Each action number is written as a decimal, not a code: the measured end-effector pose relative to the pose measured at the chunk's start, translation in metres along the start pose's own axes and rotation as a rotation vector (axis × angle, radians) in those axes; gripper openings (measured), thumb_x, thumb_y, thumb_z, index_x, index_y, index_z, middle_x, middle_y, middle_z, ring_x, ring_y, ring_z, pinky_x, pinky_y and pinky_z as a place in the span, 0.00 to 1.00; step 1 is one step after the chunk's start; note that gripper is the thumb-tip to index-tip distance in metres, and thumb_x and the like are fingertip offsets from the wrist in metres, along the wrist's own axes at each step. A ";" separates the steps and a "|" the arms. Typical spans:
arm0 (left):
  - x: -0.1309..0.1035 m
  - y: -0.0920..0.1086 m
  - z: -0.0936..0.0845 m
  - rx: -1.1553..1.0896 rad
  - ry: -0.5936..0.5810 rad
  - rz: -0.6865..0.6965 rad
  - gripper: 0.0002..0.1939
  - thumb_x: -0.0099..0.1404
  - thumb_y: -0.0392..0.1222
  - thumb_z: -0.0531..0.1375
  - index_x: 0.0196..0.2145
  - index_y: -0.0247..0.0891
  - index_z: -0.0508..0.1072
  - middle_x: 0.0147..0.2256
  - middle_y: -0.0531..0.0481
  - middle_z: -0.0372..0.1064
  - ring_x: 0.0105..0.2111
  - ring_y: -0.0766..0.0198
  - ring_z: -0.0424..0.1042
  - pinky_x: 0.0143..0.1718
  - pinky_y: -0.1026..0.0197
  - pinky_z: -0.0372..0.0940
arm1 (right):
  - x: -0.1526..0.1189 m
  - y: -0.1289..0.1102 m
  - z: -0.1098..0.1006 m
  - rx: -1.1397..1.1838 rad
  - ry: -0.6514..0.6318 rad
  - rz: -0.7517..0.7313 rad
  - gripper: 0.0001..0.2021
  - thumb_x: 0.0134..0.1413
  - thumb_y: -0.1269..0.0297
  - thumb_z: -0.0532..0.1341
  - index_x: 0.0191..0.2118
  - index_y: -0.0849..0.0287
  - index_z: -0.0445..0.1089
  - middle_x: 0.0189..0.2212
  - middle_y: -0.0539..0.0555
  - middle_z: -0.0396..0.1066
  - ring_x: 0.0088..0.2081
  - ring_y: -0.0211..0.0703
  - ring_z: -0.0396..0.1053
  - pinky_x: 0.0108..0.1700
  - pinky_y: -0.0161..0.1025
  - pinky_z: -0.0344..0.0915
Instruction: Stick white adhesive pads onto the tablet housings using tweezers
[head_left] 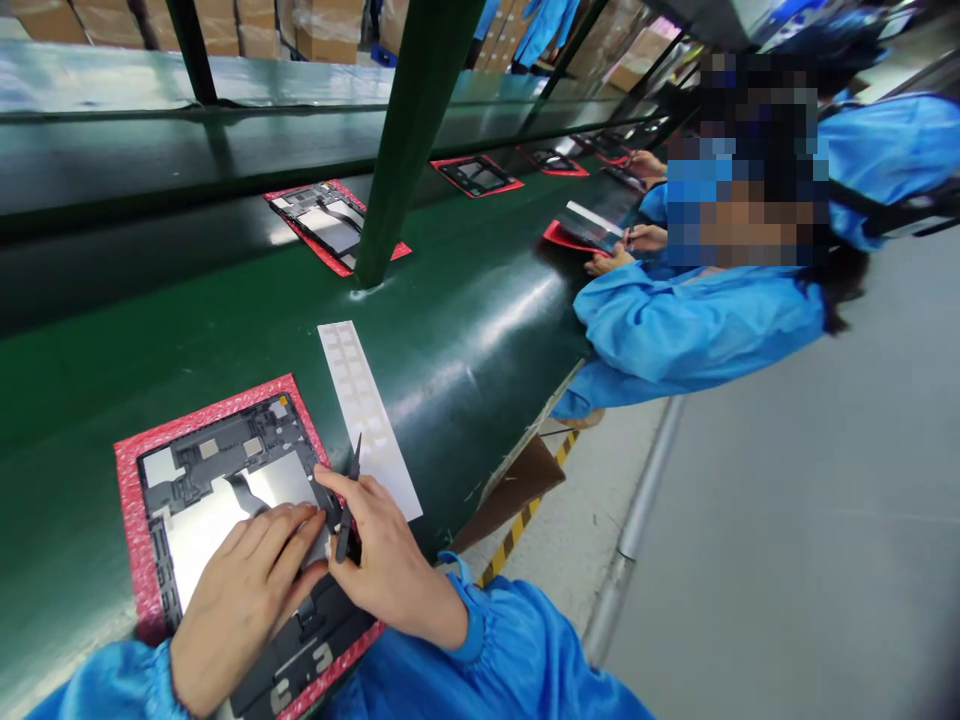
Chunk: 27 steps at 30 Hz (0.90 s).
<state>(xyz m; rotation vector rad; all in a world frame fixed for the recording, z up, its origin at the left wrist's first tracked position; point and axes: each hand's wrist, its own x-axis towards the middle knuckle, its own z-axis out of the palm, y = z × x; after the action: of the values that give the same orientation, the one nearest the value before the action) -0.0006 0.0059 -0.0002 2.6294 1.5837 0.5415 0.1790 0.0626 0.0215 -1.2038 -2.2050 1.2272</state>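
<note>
A tablet with its inside exposed (289,480) lies on a red bubble-wrap sheet (127,520) in front of me. It shows a silver plate, dark boards and a black flat cable. My left hand (244,590) rests across it, fingers stretched over the plate and their tips close to my right hand. Black tweezers (346,525) are in my right hand (386,550), which is closed around them at the tablet's right edge, tips pointing up and away. Whatever lies under the touching fingertips is hidden. Beside the tablet is a white strip sheet (360,400) carrying pale stickers.
A green post (412,130) rises from the green workbench (247,310). Behind it lies another opened tablet (330,225) on red wrap, with more along the bench. To the right, a co-worker in a blue smock (697,330) handles a tablet. A cardboard flap (517,490) juts from the bench edge.
</note>
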 end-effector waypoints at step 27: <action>-0.042 -0.018 -0.025 0.079 0.091 -0.151 0.19 0.67 0.37 0.54 0.53 0.52 0.69 0.52 0.48 0.68 0.48 0.55 0.70 0.44 0.52 0.66 | -0.032 0.031 -0.004 0.086 0.241 -0.131 0.16 0.58 0.75 0.55 0.48 0.50 0.68 0.42 0.52 0.75 0.43 0.47 0.72 0.48 0.44 0.69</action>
<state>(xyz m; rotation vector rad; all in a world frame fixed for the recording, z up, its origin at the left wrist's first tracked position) -0.0416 -0.0254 0.0083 2.5447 1.8483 0.6103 0.2161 0.0468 0.0022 -1.0928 -2.0005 1.0534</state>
